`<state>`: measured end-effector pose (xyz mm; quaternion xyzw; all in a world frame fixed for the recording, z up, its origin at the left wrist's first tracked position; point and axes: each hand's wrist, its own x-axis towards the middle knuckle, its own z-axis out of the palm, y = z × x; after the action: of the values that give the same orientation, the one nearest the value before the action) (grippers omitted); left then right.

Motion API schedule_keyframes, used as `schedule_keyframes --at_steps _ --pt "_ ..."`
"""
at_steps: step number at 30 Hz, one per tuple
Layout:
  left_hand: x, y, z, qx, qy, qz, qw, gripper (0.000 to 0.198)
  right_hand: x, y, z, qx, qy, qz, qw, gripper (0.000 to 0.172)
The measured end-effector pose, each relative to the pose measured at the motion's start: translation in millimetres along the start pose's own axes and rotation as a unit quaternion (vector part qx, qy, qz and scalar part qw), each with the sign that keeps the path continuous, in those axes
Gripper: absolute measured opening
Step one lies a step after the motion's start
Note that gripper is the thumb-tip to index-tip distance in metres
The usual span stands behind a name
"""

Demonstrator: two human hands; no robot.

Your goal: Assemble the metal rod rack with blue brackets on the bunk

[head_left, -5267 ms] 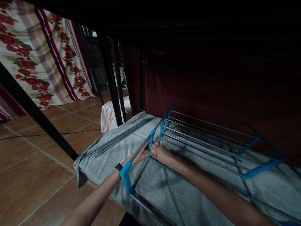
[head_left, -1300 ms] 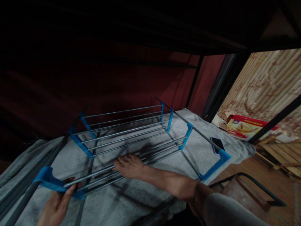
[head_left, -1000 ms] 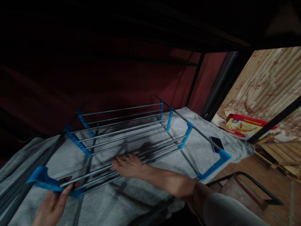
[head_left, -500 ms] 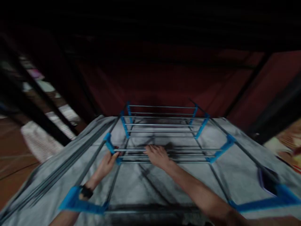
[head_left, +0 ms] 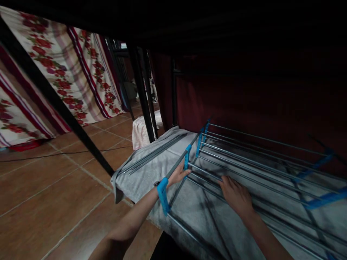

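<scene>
A rack of thin metal tubes with blue plastic brackets lies across a grey blanket (head_left: 179,224). My left hand (head_left: 178,176), a dark band at its wrist, is closed around a blue bracket (head_left: 187,156) where a tube's end meets it; some of its fingers are hidden behind. Farther along that row, my right hand (head_left: 237,193) curls its fingers over a metal tube (head_left: 204,170). Nearer me stands another blue bracket (head_left: 163,195) with a single crosswise tube (head_left: 187,231). Several loose grey tubes (head_left: 157,153) rest on the blanket, left of the rack.
Black metal posts (head_left: 81,137) frame the bed on the left, with a dark red curtain (head_left: 244,97) behind. Tiled floor (head_left: 65,187) shows at left, crossed by a black cable (head_left: 65,153). A floral curtain (head_left: 73,76) hangs beyond; a pale cloth (head_left: 141,133) drapes near the posts.
My view has swung left, so the rack now sits to the right and floor and floral curtain show. Both hands remain at the same row of tubes.
</scene>
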<state>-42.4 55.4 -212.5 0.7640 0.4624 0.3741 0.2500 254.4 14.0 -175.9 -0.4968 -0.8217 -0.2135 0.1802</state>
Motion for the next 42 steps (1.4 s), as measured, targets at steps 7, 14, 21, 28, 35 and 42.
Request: schedule_keyframes --at_steps 7,14,21,28,35,42 --pt "-40 -50 -38.5 0.139 0.101 -0.110 0.979 0.039 1 -2 3 -0.005 0.039 -0.009 0.999 0.031" --pt "-64 -108 -86.7 0.305 0.225 -0.312 0.871 0.048 1 -5 4 0.005 0.044 -0.006 0.999 0.031" --pt "-70 -114 -86.6 0.486 0.109 -0.349 0.794 0.041 0 -3 11 0.003 0.041 0.004 0.999 0.025" --pt "-71 -101 -90.9 0.470 0.035 -0.303 0.828 0.040 1 -7 4 0.008 0.034 0.020 0.999 0.022" --pt "-94 -97 -89.5 0.383 0.077 -0.271 0.880 0.034 -1 -6 4 0.026 0.041 0.011 0.999 0.023" --pt "-94 -113 -115.1 0.454 0.112 -0.346 0.813 0.046 -5 -4 9 0.021 0.060 -0.006 0.998 0.027"
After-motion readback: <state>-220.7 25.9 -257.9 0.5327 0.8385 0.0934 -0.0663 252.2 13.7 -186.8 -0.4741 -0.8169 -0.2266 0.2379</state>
